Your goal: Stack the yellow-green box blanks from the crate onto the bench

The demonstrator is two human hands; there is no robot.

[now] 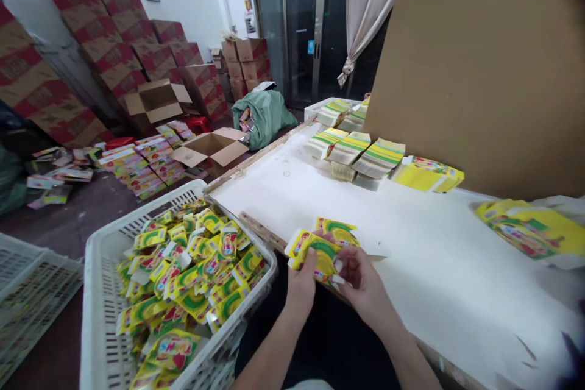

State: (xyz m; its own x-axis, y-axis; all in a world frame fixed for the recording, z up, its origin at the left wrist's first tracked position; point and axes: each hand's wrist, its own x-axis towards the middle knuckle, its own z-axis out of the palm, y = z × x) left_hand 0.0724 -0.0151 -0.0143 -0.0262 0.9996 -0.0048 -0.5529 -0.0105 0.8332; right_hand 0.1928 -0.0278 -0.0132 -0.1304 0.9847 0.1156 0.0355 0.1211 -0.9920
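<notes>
"Just over the near edge of the bench (429,237), to the right of its near left corner, where is the carton (325,259)?"

"Between both hands. Its long axis runs from left to right, roughly along that near edge, with the right end slightly closer to the person. The printed face is up, tilted towards the person, and white flaps (337,279) stick out at the right end."

"And the grip?"

"On the left hand (300,286) it's pinching the carton, thumb on the printed face, the other fingers mostly hidden behind. The right hand (368,283) has its fingers curled by the flaps; whether they press together on one, I can't tell."

"What lies around it?"

"Just beyond is a second carton (342,230), at the bench's near edge. Whether the two touch isn't clear."

"How much room to move?"

"Most of it is forward and to the right: white top stretches to the stacks (365,152) by the far edge, and across to a yellow bundle (534,231) at the right. A tall cardboard sheet (470,73) walls off the far right side."

"And leftward?"

"Tighter. A wooden strip (260,228) runs along the near edge, and right beside it stands the white basket (95,280), heaped with yellow boxes (183,280)."
</notes>
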